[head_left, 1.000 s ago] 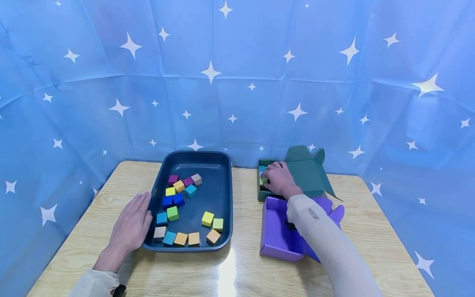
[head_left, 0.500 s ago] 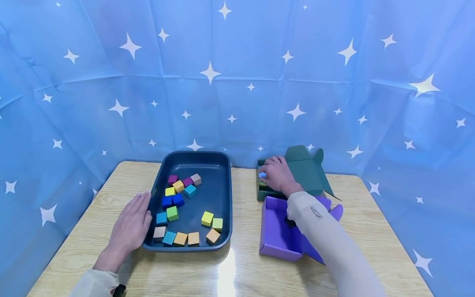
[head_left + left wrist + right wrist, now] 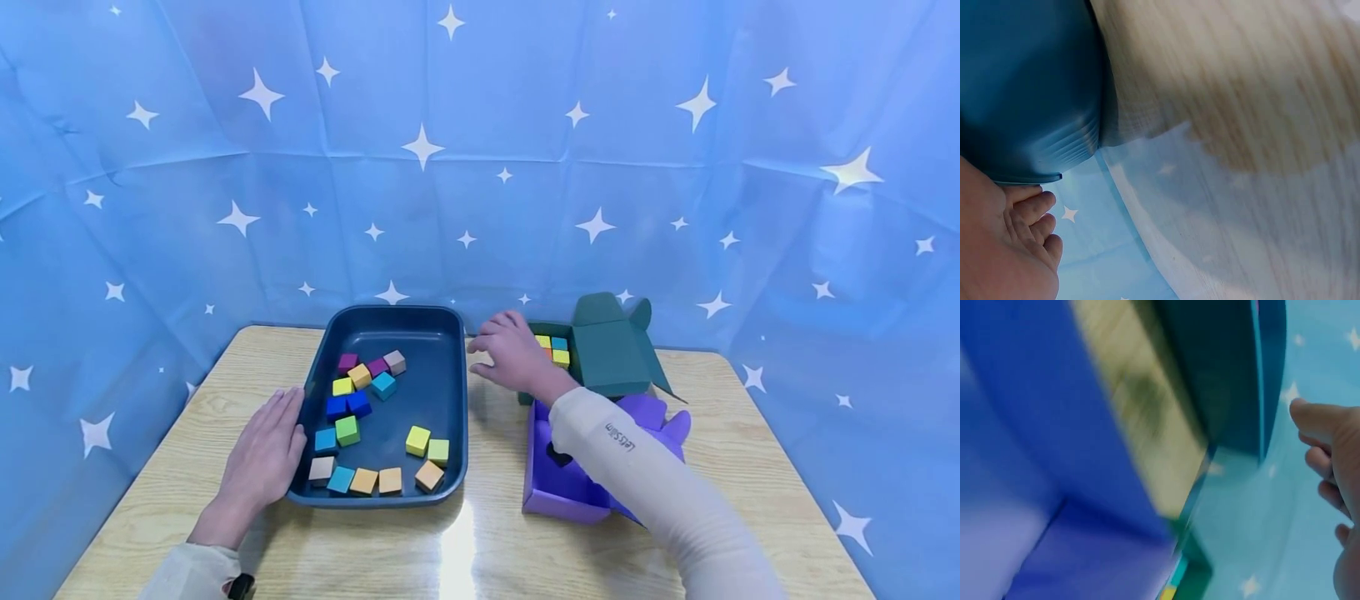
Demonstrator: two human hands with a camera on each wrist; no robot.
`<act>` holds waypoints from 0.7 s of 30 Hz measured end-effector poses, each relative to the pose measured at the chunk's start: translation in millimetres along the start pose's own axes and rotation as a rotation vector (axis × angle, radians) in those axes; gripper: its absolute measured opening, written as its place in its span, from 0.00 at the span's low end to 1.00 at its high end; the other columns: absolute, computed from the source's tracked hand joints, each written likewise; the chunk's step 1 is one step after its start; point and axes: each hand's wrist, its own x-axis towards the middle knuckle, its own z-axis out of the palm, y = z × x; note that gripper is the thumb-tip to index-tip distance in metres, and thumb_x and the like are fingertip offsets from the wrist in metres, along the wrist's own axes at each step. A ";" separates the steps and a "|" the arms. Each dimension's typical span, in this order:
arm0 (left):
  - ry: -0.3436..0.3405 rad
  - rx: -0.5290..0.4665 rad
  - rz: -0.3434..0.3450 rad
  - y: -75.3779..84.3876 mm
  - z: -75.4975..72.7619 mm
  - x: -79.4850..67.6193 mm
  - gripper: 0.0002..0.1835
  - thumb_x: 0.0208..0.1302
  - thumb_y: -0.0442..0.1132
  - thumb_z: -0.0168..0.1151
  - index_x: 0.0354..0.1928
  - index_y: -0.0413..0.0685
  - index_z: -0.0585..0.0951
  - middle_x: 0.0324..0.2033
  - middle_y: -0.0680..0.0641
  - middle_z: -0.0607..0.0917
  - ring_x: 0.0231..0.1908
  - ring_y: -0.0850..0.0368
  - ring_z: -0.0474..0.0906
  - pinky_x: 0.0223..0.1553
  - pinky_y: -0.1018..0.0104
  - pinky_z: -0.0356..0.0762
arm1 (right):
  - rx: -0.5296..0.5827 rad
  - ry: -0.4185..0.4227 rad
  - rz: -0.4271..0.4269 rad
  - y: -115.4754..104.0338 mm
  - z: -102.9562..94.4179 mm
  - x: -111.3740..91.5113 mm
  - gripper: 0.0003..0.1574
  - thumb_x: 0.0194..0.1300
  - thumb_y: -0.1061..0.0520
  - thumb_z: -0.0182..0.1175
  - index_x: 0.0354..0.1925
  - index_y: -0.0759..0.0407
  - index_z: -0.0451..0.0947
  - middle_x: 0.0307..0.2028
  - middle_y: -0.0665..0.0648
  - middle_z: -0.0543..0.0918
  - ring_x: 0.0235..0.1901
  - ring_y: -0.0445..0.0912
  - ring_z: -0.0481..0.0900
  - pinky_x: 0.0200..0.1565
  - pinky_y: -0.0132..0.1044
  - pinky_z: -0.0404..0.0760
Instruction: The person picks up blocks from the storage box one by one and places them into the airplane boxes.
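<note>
My left hand (image 3: 262,454) rests with extended fingers against the left side of a dark blue tray (image 3: 429,383). In the left wrist view its fingers (image 3: 1038,206) lie by the tray's rim. Several coloured cubes are in the tray, among them a yellow cube (image 3: 417,441) and a green cube (image 3: 347,431). My right hand (image 3: 513,354) hovers between the tray and an open green box (image 3: 615,358), fingers loosely bent and apart, holding nothing visible. Several cubes, including a yellow cube (image 3: 560,357), sit in the green box, partly hidden by the hand and wrist.
An open purple box (image 3: 566,503) stands in front of the green one, beneath my right forearm, which hides part of it. Both lids fold out to the right. A blue star-patterned cloth (image 3: 480,192) hangs behind the wooden table (image 3: 480,550).
My right hand has left the green box and moved left toward the tray, uncovering several cubes in the box. The left hand and the cubes in the tray have stayed put.
</note>
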 end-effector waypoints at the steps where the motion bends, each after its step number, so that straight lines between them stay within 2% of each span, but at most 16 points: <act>1: 0.000 -0.001 -0.001 0.0 0.1 0.0 0.30 0.75 0.41 0.42 0.74 0.33 0.54 0.72 0.32 0.60 0.73 0.34 0.52 0.74 0.43 0.51 | 0.000 -0.003 -0.018 -6.7 -0.4 1.8 0.17 0.61 0.40 0.66 0.45 0.44 0.86 0.44 0.47 0.83 0.53 0.47 0.73 0.66 0.50 0.64; 11: 0.000 -0.003 0.007 -1.9 2.0 0.5 0.30 0.75 0.41 0.42 0.73 0.33 0.55 0.72 0.32 0.61 0.73 0.34 0.53 0.74 0.44 0.50 | 0.038 -0.153 -0.091 -61.6 1.2 8.6 0.23 0.60 0.33 0.63 0.49 0.40 0.84 0.49 0.44 0.84 0.58 0.45 0.71 0.69 0.50 0.62; 18: 0.001 -0.002 0.013 -2.4 1.4 0.6 0.30 0.75 0.41 0.41 0.73 0.32 0.55 0.71 0.31 0.61 0.73 0.34 0.52 0.75 0.44 0.50 | 0.002 -0.225 -0.190 -84.3 13.8 2.7 0.24 0.60 0.30 0.61 0.47 0.39 0.85 0.47 0.43 0.83 0.56 0.44 0.71 0.69 0.48 0.62; 21: -0.003 -0.004 0.009 -1.9 1.1 0.5 0.30 0.75 0.41 0.41 0.73 0.33 0.55 0.72 0.31 0.60 0.73 0.35 0.52 0.75 0.44 0.49 | -0.012 -0.247 -0.208 -89.8 20.0 1.0 0.26 0.58 0.28 0.61 0.46 0.39 0.85 0.46 0.43 0.83 0.56 0.44 0.71 0.69 0.47 0.62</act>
